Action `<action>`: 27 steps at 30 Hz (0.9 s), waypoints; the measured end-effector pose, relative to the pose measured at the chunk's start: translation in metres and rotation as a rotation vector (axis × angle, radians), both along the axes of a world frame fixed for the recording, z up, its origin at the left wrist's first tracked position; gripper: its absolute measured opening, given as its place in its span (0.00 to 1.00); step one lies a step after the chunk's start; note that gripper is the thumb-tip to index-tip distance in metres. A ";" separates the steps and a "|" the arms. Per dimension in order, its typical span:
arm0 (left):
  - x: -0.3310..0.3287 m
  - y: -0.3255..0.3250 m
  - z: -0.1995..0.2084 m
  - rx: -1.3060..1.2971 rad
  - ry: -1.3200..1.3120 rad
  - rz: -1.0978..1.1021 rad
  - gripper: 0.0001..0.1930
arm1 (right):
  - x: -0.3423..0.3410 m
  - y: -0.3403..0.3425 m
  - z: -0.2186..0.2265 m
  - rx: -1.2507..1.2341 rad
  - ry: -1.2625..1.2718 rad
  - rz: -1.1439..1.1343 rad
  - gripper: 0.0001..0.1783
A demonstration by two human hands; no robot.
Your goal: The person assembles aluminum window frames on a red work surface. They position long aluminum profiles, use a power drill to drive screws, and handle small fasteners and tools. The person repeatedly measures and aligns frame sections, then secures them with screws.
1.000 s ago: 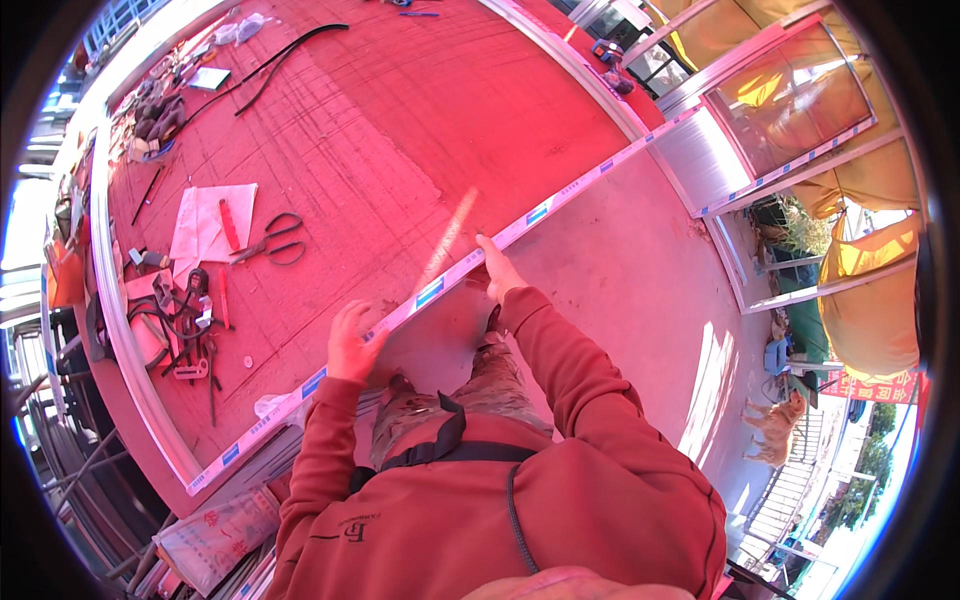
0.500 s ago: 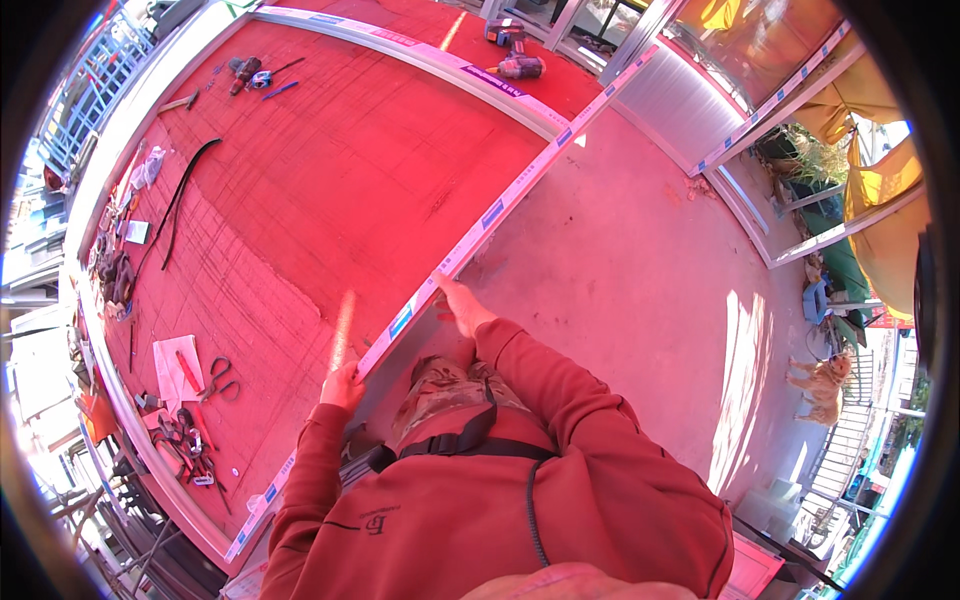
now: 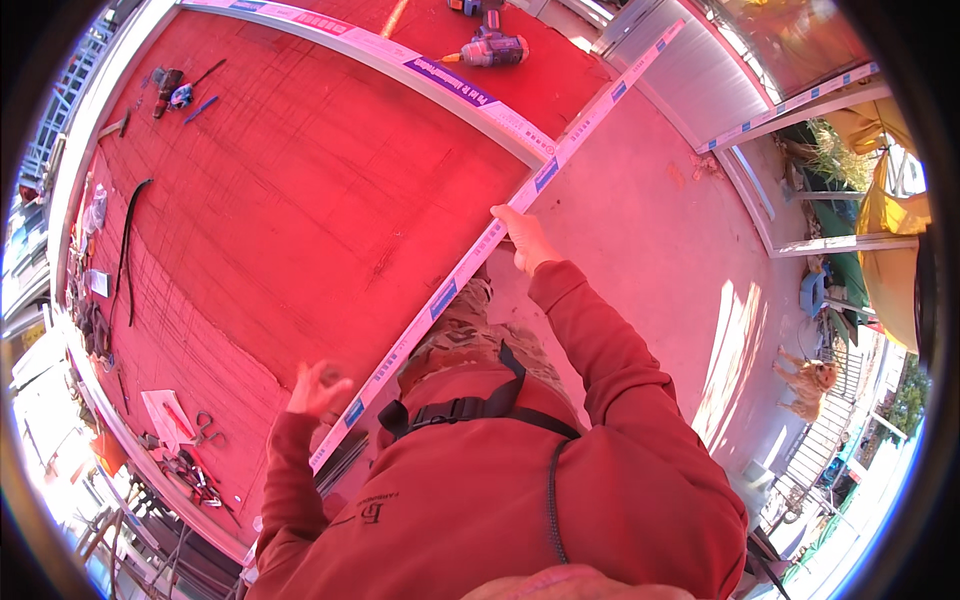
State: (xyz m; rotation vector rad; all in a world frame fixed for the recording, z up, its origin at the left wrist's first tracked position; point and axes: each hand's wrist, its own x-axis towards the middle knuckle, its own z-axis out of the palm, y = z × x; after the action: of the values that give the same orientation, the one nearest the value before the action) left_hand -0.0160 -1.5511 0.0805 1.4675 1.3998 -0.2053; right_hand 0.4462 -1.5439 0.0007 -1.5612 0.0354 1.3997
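Note:
A long straight aluminium profile (image 3: 463, 275), wrapped in white and blue protective film, runs diagonally across the near side of a red worktable. My right hand (image 3: 527, 240) grips it at about its middle, fingers over the edge and thumb hidden. Off the profile, above the red tabletop (image 3: 330, 230), my left hand (image 3: 318, 390) hovers near the profile's lower left end. Its fingers are loosely curled and apart, slightly blurred, with nothing seen in them. Another film-covered profile (image 3: 420, 75) crosses the table's far side, its right end close to the held one.
A cordless drill (image 3: 492, 48) lies beyond the far profile. Scissors (image 3: 207, 430), paper (image 3: 166, 415) and several hand tools (image 3: 190, 475) lie at the table's left. A black strip (image 3: 131, 240) rests farther up. At right, a dog (image 3: 808, 382) stands on the floor.
My left hand has let go of the profile and lifted off it. My right hand has moved farther along, up and to the right, with the profile shifted the same way.

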 end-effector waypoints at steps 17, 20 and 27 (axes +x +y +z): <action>0.490 0.149 -0.055 0.946 -0.251 -0.455 0.11 | 0.016 -0.017 -0.029 0.007 0.213 -0.002 0.13; 0.488 0.146 -0.063 0.982 -0.321 -0.440 0.06 | 0.017 -0.010 -0.019 0.056 0.191 -0.013 0.14; 0.485 0.148 -0.063 1.063 -0.320 -0.681 0.06 | 0.021 -0.006 -0.018 0.064 0.289 0.010 0.12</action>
State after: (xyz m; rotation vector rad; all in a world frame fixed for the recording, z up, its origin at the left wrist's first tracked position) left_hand 0.4688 -1.4034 0.0171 2.6798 0.6670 0.4154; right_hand 0.4671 -1.5501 -0.0177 -1.2989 0.1559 1.6091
